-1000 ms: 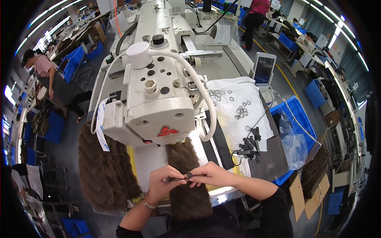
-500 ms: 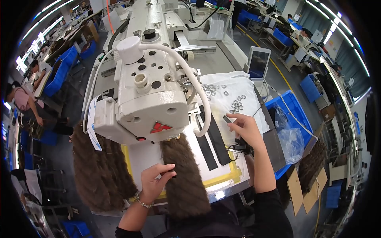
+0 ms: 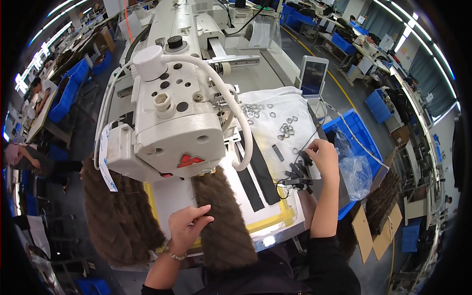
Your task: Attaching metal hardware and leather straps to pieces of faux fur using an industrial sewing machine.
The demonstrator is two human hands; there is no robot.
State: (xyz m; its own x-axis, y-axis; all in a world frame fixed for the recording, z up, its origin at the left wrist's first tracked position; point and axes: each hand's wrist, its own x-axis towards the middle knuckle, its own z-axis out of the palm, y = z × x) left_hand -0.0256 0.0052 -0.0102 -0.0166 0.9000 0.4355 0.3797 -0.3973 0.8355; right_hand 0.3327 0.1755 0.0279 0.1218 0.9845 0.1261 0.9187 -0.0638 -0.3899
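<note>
My right hand [image 3: 324, 156] reaches over a pile of short black strips [image 3: 298, 172] at the right of the machine bed, its fingertips pinched on one dark strip at the top of the pile. A single short black strip [image 3: 278, 152] lies apart, left of that hand. My left hand [image 3: 187, 225] hovers at the left edge of a long brown fur piece [image 3: 223, 221], thumb and forefinger brought close together; what sits between them is too dark to make out. The fur runs under the head of a white sewing machine [image 3: 179, 142]. Two long black bands [image 3: 263, 172] lie right of it.
Metal rings [image 3: 286, 129] lie scattered on a white cloth [image 3: 300, 110], beside a thin dark rod [image 3: 311, 137]. A small screen [image 3: 313, 76] stands behind. At right is a blue crate [image 3: 366, 135] with clear plastic. More brown fur [image 3: 118, 211] hangs at left.
My right hand has let go of a short black strip, which now lies on the work surface, and has moved right to the pile. My left hand stays near the fur.
</note>
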